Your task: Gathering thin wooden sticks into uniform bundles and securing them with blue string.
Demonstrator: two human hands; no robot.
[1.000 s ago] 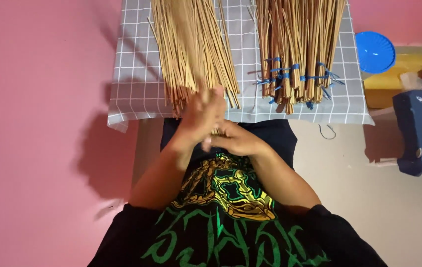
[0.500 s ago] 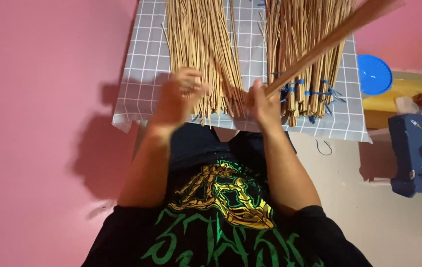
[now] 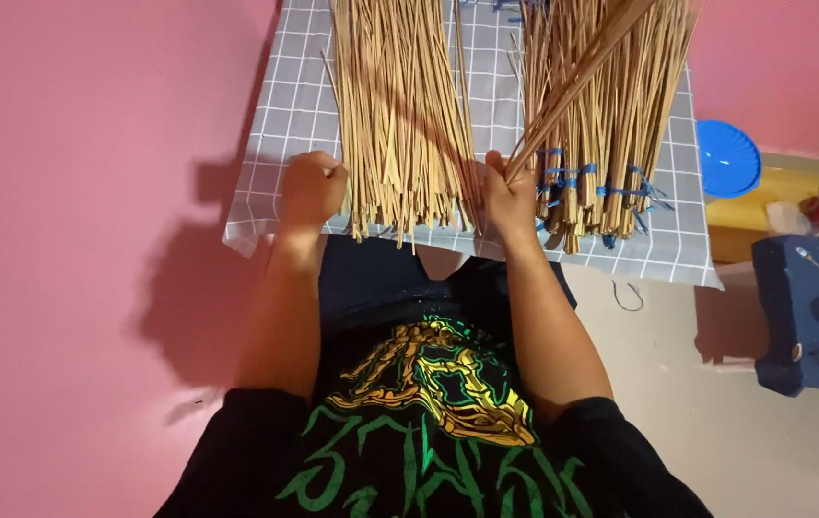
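Observation:
A loose pile of thin tan sticks point(image 3: 400, 105) lies on a grey checked cloth point(image 3: 280, 125). To its right lie bundles of the same sticks point(image 3: 611, 125) tied with blue bands. My left hand point(image 3: 312, 187) rests as a fist on the cloth at the left edge of the loose pile, touching its near ends. My right hand point(image 3: 508, 197) is closed on the near end of a small bunch of sticks point(image 3: 577, 82), which slants up and to the right over the tied bundles.
A blue round lid point(image 3: 728, 156) sits on a yellow surface to the right. A dark blue box point(image 3: 812, 312) stands at the right edge. A pink floor point(image 3: 83, 192) spreads out to the left. A small wire loop point(image 3: 628, 295) lies below the cloth's edge.
My hands were pressed together near my body. They moved apart and up to the sticks' near ends; the right hand now holds a bunch raised over the tied bundles.

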